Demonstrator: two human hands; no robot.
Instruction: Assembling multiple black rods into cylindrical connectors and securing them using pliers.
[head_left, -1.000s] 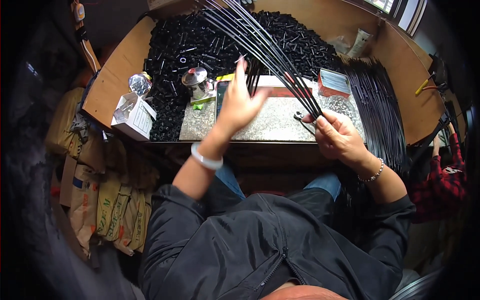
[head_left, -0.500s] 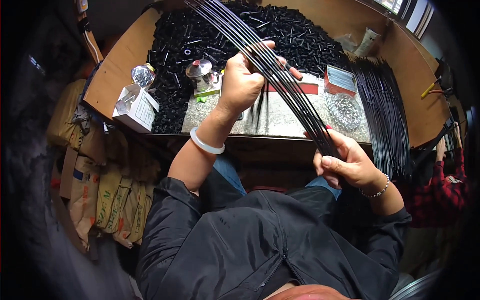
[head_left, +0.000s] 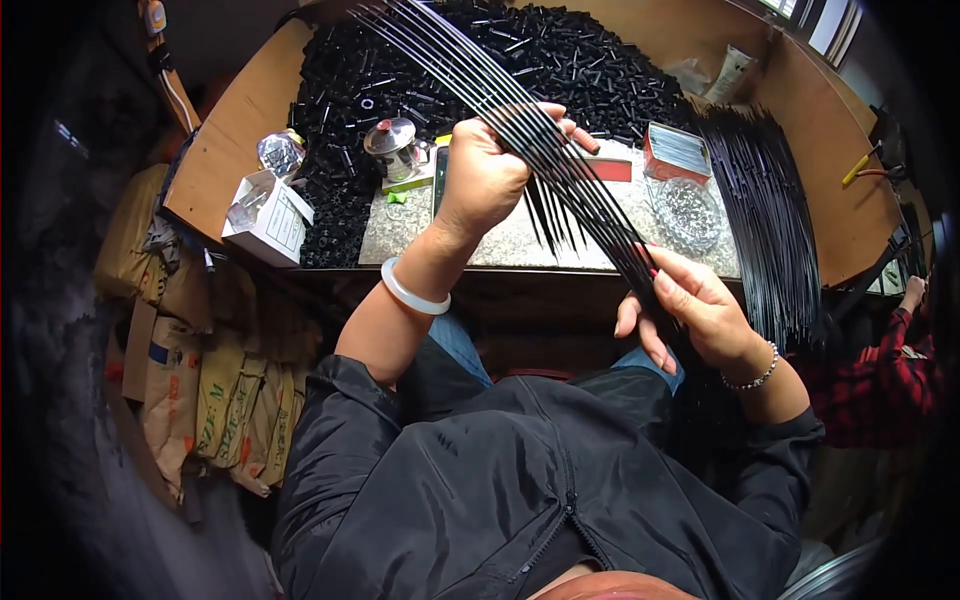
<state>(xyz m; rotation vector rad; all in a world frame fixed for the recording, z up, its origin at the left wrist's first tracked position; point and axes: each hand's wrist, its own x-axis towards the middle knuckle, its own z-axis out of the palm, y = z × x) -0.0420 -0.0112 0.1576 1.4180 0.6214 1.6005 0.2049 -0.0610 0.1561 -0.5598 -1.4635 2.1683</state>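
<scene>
A bundle of long, thin black rods (head_left: 580,178) slants across the bench, its far ends fanned out at the upper left. My left hand (head_left: 490,168) is closed in a fist around the middle of the bundle. Several pointed rod tips hang just below that fist. At the near end, my right hand (head_left: 702,306) pinches the rods between thumb and forefinger, its lower fingers spread away from them. The very ends of the rods by this hand are lost against the dark background.
Short black tubular pieces (head_left: 600,75) are heaped at the back. More long rods (head_left: 765,230) lie at the right. A lidded metal container (head_left: 392,150), a white box (head_left: 268,215), a red-sided box (head_left: 678,152) and a clear glass dish (head_left: 688,215) stand around the pale work surface (head_left: 410,232).
The rods have spread wider, and more pointed tips show below my left fist. My right hand's lower fingers have opened out, with its thumb shifted up along the rods.
</scene>
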